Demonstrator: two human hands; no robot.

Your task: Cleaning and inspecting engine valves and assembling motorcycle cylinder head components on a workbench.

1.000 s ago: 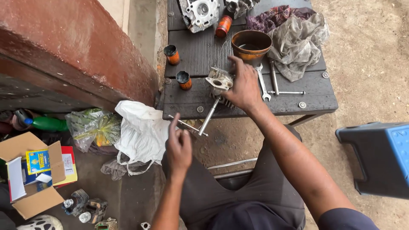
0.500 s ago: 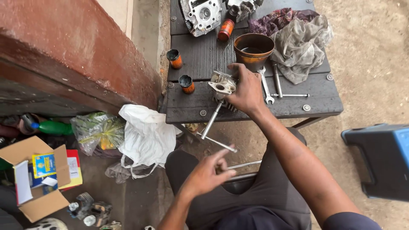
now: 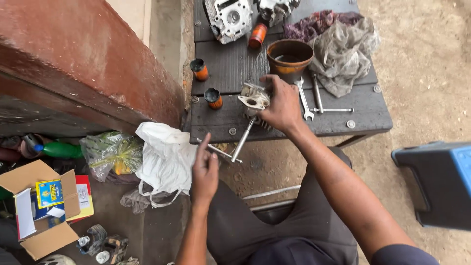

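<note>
My right hand is clamped over a small finned metal engine part, pressing it down near the front edge of the dark wooden bench. Long metal studs run from the part past the bench edge and hang over my lap. The grip covers the far side of the part; the pale flanged port faces left, uncovered.

My left hand is open, holding nothing, fingers loosely spread, hovering just below the stud ends and near a thinner rod that crosses them. I cannot tell whether a fingertip touches that rod.

Judgement on technique: the part looks top-heavy with the studs overhanging, so I would keep the right palm bearing straight down and the part square to the bench edge, so that no stud levers it off. The free hand should take one stud near its end, not the crossing rod, and work along the stud's axis to avoid bending.

Around the work: two small orange-and-black canisters stand just left of the part; a brown bowl sits behind my hand; a spanner and a T-handled tool lie just right of it. A grey cloth and a larger engine casting lie further back. A white plastic bag sits on the ground by my left hand.
</note>
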